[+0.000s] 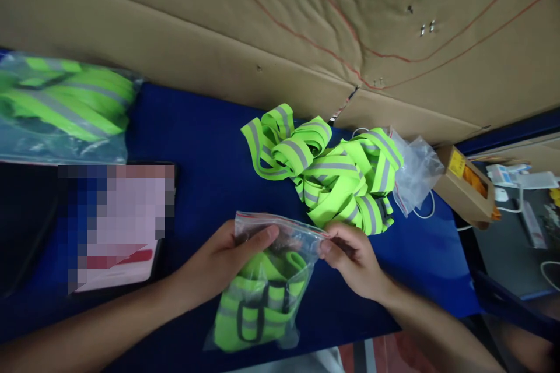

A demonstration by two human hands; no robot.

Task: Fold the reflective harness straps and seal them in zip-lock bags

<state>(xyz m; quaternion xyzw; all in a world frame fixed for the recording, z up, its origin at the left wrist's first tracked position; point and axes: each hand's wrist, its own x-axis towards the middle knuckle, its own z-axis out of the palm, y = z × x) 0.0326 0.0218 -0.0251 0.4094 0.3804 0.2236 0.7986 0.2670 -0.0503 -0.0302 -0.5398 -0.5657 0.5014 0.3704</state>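
Observation:
Between my hands, near the front edge of the blue table, is a clear zip bag (301, 285) with a red line along its top. Inside it lies a folded neon-green reflective strap (230, 309) with grey stripes and black buckles. My left hand (236, 250) grips the bag's upper left, thumb flat on the front and fingers behind it. My right hand (352, 253) pinches the upper right corner by the seal. Just beyond the hands sits a loose heap of green reflective straps (336, 169).
A large clear bag of green straps (70, 99) lies at the far left, above a tablet (126, 204) with a blurred screen. Right of the heap are empty plastic bags (417, 169) and a cardboard box (466, 186). A brown covered panel (196, 41) borders the blue table (196, 145).

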